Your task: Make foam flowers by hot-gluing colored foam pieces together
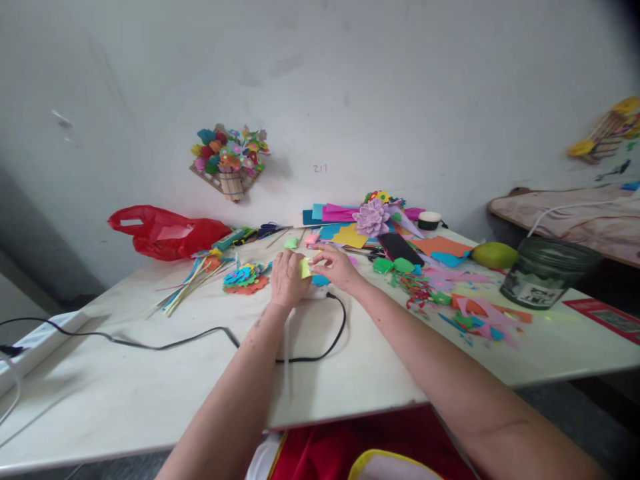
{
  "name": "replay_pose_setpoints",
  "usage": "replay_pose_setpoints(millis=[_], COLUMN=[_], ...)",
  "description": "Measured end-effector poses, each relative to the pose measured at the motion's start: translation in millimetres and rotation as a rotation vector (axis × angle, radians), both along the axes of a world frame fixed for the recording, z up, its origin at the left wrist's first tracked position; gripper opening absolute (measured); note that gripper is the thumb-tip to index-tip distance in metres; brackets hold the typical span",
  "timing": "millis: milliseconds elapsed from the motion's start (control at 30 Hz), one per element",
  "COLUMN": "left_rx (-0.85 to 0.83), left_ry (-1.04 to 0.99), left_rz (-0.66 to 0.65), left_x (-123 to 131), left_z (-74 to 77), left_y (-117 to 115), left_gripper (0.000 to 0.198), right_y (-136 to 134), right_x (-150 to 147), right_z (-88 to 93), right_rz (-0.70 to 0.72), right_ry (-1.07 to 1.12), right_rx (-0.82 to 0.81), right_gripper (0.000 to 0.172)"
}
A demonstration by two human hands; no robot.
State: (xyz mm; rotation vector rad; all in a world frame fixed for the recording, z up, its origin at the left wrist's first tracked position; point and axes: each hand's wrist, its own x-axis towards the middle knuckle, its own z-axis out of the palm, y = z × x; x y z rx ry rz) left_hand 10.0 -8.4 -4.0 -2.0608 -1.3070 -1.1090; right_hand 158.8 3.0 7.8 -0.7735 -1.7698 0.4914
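A small yellow piece [305, 268], which looks like craft foam or paper, is between my two hands. My left hand [289, 279] is closed with its fingers curled against the left side of it. From the right, my right hand [336, 267] pinches at its edge with thumb and fingertips. Under my hands lies a whitish tool [316, 292], mostly hidden, with a black cord and a pale, translucent stick [287, 350] pointing toward me. Layered blue and orange scalloped foam flowers [246, 279] sit just left of my left hand. Light green [291, 243] and pink pieces [311, 239] lie beyond.
A black cord [165, 347] runs left to a white power strip [45, 343]. Thin stems [183, 287] and a red plastic bag [165, 233] are at left. Foam scraps [480, 313], a phone [400, 249], a mango-like fruit [494, 255] and a dark jar [543, 273] stand right.
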Motion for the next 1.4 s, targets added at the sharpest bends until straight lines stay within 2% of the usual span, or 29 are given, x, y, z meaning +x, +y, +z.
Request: replay_pose_setpoints(millis=[100, 300, 733, 1033, 1233, 1400], left_rx=[-0.008, -0.024, -0.048, -0.062, -0.062, -0.065], left_ry=[0.009, 0.036, 0.063, 0.060, 0.062, 0.047], left_rz=[0.001, -0.009, -0.042, -0.023, -0.042, -0.021], left_x=[0, -1, -2, -2, 0, -1], left_z=[0.3, 0.2, -1.4, -1.0, 1.7, 1.0], left_y=[0, 3, 7, 7, 4, 5], left_gripper=[0.019, 0.016, 0.016, 0.019, 0.015, 0.017], right_y=[-3, -2, -1, -1, -1, 2], right_x=[0, -4, 3, 2, 4, 7], right_z=[0.7, -3.3, -0.4, -0.7, -1.0, -3.3], right_rz=[0.045, 0.070, 0.109, 0.133, 0.039, -0.005], right_ry=[0.005, 0.062, -0.087, -0.099, -0.199, -0.175], right_rx=[0.042, 0.057, 0.101, 0.115, 0.212, 0.224], right_gripper=[0.017, 0.013, 0.004, 0.009, 0.008, 0.011])
